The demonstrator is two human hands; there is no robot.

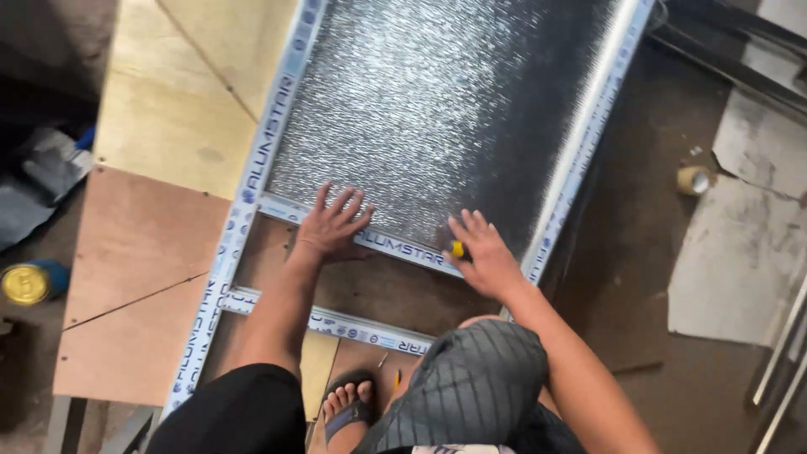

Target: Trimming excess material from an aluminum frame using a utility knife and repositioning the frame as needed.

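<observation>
Nearest the camera, below the frame's lower crossbar (370,329), sits the person's knee in grey checked cloth (471,387) and a foot in a sandal (349,405), with a small yellow-tipped bit (398,378) lying on the plywood board (143,277) just beside the foot. Above that crossbar, both hands rest on the middle rail (395,248) of the aluminium frame (227,252). Left hand (332,225) is flat, fingers spread, palm pressing down where rail meets the textured glass panel (437,109); nothing gripped, just bearing on it. Right hand (483,256) lies further along the same rail, fingers curled loosely around a small yellow tool (456,249), tip touching the rail edge; what kind of tool is hard to tell. Panel sits inside the frame, running away from the rail to the far end, frame lying flat on the board. Judging by look: glass is stiff, brittle, slick on its embossed face, likely heavy; the frame is light and rigid with thin edges still under protective film. Best hold looks like the side rails or crossbars, not the glass face. Beyond the frame's right side, well apart, a roll of tape (693,179) on the dirty floor; off its left side, a yellow-lidded can (27,283).
</observation>
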